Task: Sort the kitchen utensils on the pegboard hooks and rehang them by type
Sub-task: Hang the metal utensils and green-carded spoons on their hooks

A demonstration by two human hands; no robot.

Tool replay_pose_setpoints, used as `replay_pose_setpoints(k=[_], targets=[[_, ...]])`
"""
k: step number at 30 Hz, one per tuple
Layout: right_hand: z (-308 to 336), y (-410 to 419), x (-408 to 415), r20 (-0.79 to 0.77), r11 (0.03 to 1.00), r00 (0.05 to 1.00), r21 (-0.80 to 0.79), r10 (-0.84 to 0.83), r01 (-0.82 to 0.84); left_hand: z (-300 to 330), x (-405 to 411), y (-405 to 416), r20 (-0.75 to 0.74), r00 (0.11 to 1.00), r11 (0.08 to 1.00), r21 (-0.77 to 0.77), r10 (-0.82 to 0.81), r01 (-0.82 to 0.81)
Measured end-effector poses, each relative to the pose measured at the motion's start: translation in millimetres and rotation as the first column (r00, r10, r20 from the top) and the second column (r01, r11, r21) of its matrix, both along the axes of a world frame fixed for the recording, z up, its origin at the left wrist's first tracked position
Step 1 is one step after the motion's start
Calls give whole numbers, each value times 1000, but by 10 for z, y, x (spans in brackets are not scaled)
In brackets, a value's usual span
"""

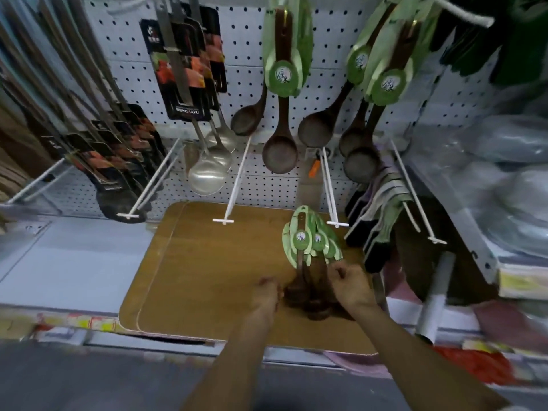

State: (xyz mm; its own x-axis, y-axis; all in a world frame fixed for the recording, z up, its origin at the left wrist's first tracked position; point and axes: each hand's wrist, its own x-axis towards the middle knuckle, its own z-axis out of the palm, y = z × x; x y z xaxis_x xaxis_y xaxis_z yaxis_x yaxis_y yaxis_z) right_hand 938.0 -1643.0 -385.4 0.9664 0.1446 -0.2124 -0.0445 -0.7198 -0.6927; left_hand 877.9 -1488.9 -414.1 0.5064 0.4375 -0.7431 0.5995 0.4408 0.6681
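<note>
Two hands gather dark wooden spoons on a wooden board.

Head view: the left hand point(267, 292) and right hand point(351, 284) curl round a bunch of wooden spoons point(311, 262), lying flat on the board point(207, 262), likely to keep one kind together before hanging. I cannot count the bunch. On the pegboard point(252, 48) hang about five more wooden spoons and three metal ladles point(207, 173). Three hooks point(234, 185) stand bare.
</note>
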Motion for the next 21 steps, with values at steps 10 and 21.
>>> replay_pose_setpoints(k=[10, 21], targets=[[-731, 167, 627, -111, 965, 993, -250, 49, -75, -662, 691, -98, -6, 941, 845, 439, -337, 306], [-786, 353, 857, -75, 869, 995, -486, 59, -88, -902, 911, -63, -245, 818, 569, 615, -520, 546]])
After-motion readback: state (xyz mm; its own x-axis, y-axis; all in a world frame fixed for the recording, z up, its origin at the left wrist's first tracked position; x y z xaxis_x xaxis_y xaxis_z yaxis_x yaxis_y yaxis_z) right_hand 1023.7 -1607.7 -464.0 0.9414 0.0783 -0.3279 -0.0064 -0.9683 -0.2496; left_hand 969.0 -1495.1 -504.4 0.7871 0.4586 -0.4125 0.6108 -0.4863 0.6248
